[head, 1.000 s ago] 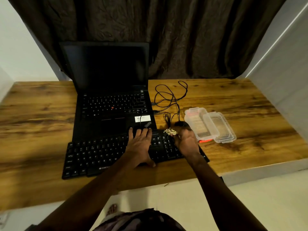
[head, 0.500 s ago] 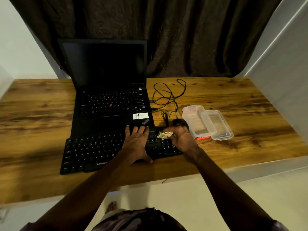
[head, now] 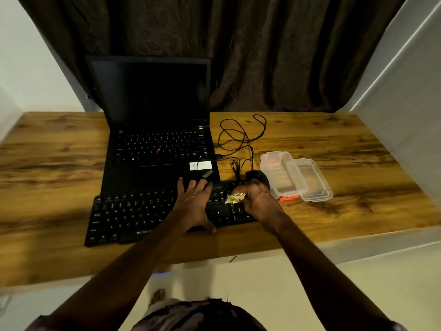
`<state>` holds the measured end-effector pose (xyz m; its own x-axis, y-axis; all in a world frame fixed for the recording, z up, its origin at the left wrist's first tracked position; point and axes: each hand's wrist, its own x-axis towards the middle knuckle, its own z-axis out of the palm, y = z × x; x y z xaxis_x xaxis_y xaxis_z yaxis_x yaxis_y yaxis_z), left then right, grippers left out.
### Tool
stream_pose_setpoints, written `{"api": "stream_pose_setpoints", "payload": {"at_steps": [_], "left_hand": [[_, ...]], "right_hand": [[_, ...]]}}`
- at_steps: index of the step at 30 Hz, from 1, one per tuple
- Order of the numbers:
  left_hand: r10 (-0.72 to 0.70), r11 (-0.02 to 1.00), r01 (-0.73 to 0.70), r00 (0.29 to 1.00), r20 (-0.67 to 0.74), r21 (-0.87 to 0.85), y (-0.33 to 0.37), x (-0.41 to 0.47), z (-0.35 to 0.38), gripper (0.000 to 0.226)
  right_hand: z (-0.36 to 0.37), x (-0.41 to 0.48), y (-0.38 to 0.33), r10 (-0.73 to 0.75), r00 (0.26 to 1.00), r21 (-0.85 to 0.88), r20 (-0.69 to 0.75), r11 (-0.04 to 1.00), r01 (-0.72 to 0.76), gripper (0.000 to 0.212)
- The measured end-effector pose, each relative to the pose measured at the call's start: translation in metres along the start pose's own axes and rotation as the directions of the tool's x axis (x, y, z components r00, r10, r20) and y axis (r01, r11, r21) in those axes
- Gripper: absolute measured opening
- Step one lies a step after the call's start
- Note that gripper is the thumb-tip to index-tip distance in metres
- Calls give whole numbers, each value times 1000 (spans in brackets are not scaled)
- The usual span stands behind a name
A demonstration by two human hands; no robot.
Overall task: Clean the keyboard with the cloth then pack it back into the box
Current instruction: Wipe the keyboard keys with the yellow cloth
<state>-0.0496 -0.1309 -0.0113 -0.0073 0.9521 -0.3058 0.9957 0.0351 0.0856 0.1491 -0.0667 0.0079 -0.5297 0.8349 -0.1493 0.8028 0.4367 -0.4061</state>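
table point(head: 334, 144): wooden | keyboard point(head: 133, 216): black, along the near edge, touching the laptop point(head: 155, 149); likely light, stiff, prone to sliding, best held at both short ends | box point(head: 296, 177): clear plastic, just right | left hand point(head: 194, 204): flat, fingers spread, pressing the keys | right hand point(head: 260, 199): curled round the cloth point(head: 235, 198) on the right-end keys; soft, crumpled wad

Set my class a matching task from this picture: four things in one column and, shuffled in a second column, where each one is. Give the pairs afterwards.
Column A
1. cloth
2. laptop
3. plastic box
4. left hand

Column B
a. open, behind the keyboard
b. flat on the keys
c. bunched in the right hand
d. on the table, right of the keyboard

Pairs: 1-c, 2-a, 3-d, 4-b
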Motion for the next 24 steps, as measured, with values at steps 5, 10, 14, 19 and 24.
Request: {"api": "stream_pose_setpoints", "payload": {"at_steps": [5,10,14,19,24], "left_hand": [[-10,1000,10,1000,0,8,0,0,1,142],[-9,1000,9,1000,-2,-4,1,-2,1,141],[-9,1000,9,1000,1,-4,2,-1,-1,141],[-10,1000,10,1000,0,-3,1,-1,0,141],[-13,1000,13,1000,4,3,2,-1,-1,141]], "right_hand": [[-1,-16,6,-13,994,-1,109,1000,14,43],[9,-3,2,9,1000,-13,13,1000,-9,40],[15,-6,0,26,999,-19,-34,999,-26,43],[25,-37,5,9,1000,-6,17,1000,-9,41],[35,-45,1,54,997,49,-62,998,-51,41]]}}
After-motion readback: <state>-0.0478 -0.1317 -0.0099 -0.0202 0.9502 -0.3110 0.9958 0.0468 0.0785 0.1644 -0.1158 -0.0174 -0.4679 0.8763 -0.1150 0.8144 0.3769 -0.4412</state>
